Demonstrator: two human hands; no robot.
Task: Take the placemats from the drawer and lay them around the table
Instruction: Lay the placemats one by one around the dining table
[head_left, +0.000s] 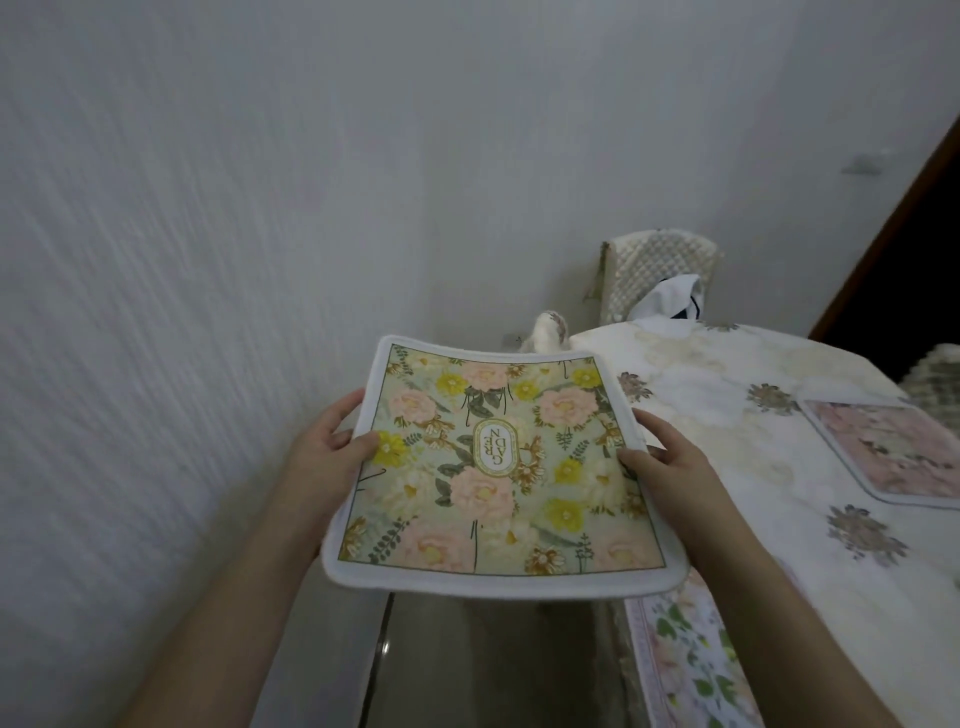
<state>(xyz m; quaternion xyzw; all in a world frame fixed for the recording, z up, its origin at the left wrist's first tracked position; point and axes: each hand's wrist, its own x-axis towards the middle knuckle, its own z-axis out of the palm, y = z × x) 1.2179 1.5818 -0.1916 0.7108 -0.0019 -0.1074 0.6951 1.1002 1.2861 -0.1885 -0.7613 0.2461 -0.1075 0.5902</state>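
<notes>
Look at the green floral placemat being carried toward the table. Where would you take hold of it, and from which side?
Take the green floral placemat at the middle of its two side borders, coming in from left and right. It is a wide, floppy square that sags between supports. The left hand and right hand each show this grip: thumb on top, fingers underneath, which probably keeps it flat enough to lay on the table.

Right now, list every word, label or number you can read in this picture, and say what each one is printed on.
"GAR" over "DEN", reading "GARDEN": in the oval emblem at the middle of the green floral placemat, upside down from this view.
Pink placemat on the table: no text can be made out; too blurred to tell.
Nothing else carries readable text.
</notes>
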